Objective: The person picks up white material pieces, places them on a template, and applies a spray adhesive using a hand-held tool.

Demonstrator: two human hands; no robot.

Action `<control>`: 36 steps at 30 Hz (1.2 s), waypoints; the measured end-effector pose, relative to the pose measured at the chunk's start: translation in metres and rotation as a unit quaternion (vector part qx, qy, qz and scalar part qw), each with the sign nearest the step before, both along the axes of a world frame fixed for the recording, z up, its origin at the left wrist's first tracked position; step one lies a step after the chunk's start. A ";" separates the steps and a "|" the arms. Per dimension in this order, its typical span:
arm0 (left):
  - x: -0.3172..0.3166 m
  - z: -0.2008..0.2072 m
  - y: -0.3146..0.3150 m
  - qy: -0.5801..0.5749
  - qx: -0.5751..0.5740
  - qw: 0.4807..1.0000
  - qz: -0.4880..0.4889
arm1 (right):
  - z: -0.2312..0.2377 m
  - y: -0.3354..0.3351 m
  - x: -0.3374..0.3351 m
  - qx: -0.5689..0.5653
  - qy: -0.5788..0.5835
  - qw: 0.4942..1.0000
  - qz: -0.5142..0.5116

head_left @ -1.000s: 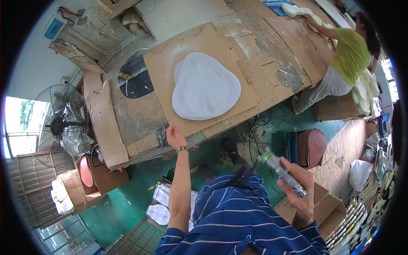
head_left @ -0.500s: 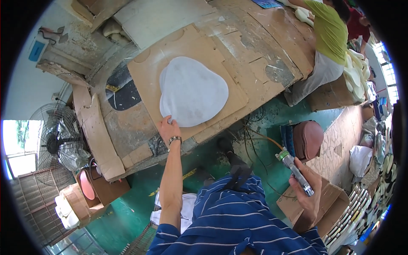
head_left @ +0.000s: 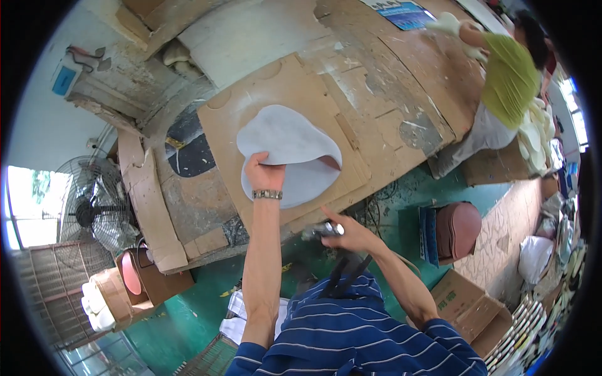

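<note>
A pale grey, rounded three-lobed sheet [head_left: 282, 131] lies on the cardboard, with a second sheet of like shape [head_left: 295, 188] beneath it. My left hand [head_left: 266, 174] grips the near edge of the upper one, fingers curled under it. That edge is raised, leaving a gap between the two layers; a brownish underside shows at the right end. My right hand [head_left: 352, 233] is wrapped round a silvery tube-shaped hand tool [head_left: 318, 232], its forefinger stretched toward the sheets. Motion blurs the tool, which hangs at the table's near edge, apart from the sheets.
Flattened cardboard [head_left: 219, 116] covers the worn table. At the right, a person in a yellow-green top [head_left: 511, 69] leans over it. A stack of brown rounded pieces [head_left: 461, 232] and an open carton [head_left: 467, 307] stand right of me. A black fan [head_left: 94, 210] stands left.
My left hand has slid forward and lifted the upper sheet's near edge. My right hand has brought the tool in from the far right to the table edge. The whole view has shifted slightly.
</note>
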State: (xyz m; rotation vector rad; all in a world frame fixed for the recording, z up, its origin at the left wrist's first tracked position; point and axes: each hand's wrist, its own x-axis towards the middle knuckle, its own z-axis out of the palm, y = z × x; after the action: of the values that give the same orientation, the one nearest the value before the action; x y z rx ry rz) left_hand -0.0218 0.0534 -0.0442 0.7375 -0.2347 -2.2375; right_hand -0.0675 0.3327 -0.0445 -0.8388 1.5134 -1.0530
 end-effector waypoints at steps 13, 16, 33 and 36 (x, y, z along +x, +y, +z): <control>0.193 0.107 -0.002 0.086 -0.119 0.940 0.308 | -0.065 -0.106 -0.064 0.138 -0.098 0.985 0.029; 0.262 0.080 0.028 0.101 -0.073 0.914 0.387 | -0.109 -0.078 -0.047 0.030 0.007 0.999 -0.036; 0.680 -0.263 0.222 -0.024 0.201 0.678 0.707 | -0.064 -0.101 0.305 0.229 0.342 0.798 0.439; 0.741 -0.325 0.233 -0.007 0.211 0.679 0.703 | -0.096 -0.104 0.342 0.245 0.343 0.776 0.470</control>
State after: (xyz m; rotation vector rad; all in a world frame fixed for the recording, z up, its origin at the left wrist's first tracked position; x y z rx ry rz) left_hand 0.7189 0.2862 -0.3696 0.7395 0.6892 -0.7398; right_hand 0.2743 0.2283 -0.1400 -1.4393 1.5002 0.4445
